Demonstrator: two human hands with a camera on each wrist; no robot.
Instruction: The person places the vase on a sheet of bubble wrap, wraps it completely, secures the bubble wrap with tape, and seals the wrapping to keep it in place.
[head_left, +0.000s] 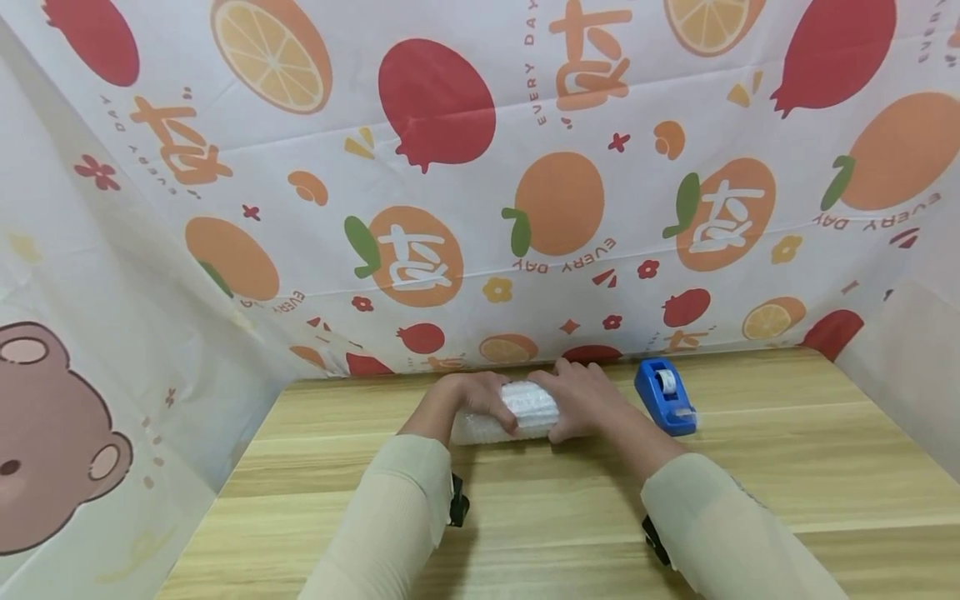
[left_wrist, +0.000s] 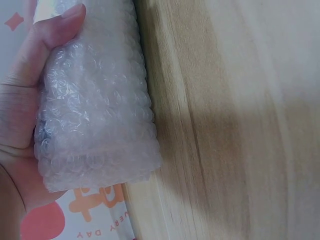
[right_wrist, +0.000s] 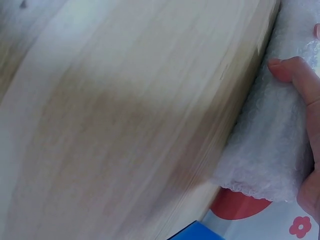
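A roll of bubble wrap [head_left: 534, 410] lies crosswise near the back of the wooden table, between both hands. My left hand [head_left: 480, 398] grips its left part, the thumb bent over the front side. On the right part, my right hand [head_left: 587, 402] wraps round with the thumb low on the near face. The left wrist view shows the bubbled surface [left_wrist: 95, 110] and an open-looking flat end, with the left palm [left_wrist: 20, 115] behind it. In the right wrist view the right thumb [right_wrist: 295, 70] presses on the roll [right_wrist: 265, 135]. Whatever is inside the wrap is hidden.
Just right of the right hand stands a blue tape dispenser [head_left: 671, 421] with a tape roll in it. Behind the table's back edge hangs a fruit-patterned cloth [head_left: 480, 192], and another with a bear [head_left: 52, 450] hangs at left. Wood-grain tabletop [head_left: 540, 533] stretches toward me.
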